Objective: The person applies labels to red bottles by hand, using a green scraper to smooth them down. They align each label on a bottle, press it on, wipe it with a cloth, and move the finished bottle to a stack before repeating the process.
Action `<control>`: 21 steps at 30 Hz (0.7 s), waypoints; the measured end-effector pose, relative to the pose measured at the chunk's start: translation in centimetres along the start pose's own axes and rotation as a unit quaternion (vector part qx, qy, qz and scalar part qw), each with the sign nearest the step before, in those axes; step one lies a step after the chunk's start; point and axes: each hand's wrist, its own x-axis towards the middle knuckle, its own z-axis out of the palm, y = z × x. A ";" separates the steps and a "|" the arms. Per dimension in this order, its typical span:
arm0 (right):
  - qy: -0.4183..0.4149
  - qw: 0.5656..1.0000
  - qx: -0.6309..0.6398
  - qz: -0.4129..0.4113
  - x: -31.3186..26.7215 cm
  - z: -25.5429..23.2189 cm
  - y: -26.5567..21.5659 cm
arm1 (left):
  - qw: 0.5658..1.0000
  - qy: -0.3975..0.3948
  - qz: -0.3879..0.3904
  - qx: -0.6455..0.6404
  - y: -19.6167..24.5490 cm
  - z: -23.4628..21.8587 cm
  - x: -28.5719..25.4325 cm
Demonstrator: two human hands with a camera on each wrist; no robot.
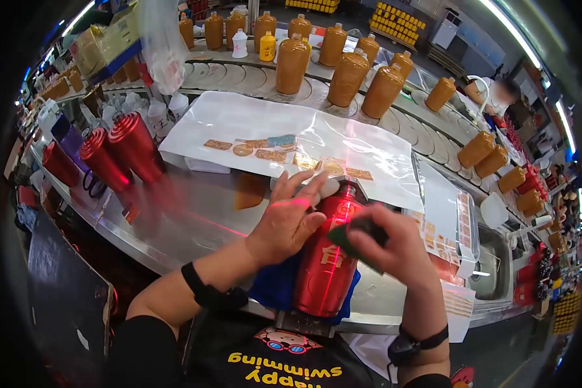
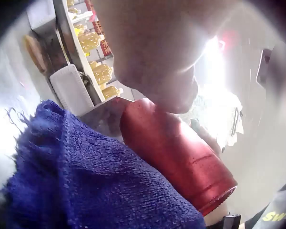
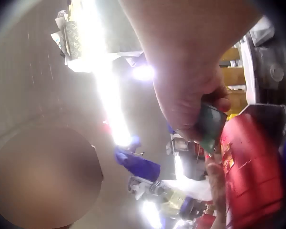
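Observation:
A glossy red bottle [image 1: 315,281] with raised gold characters lies tilted on a blue towel [image 1: 275,288], its neck pointing away from me. My right hand [image 1: 401,249] grips a dark green flat scraper-like piece [image 1: 348,243] against the bottle's upper side, beside the gold characters. The same green piece [image 3: 210,128] shows between fingers and thumb in the right wrist view. My left hand [image 1: 283,223] is at the bottle's left shoulder, fingers extended toward the neck and thumb apart. A rounded white object [image 1: 330,188] shows behind its fingertips. A red light line runs down the bottle.
Beyond the bottle lies a white sheet [image 1: 204,116] bearing gold and blue stickers [image 1: 271,155]. Brown bottles [image 1: 349,77] stand along a curved conveyor [image 1: 226,76] behind it. More red bottles [image 1: 136,147] lean at left. A metal sink [image 1: 491,262] is at right.

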 end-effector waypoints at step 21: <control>0.113 0.988 0.071 0.074 -5.1 1.0 -0.7 | 0.981 -0.109 0.136 0.089 2.3 -1.7 -3.5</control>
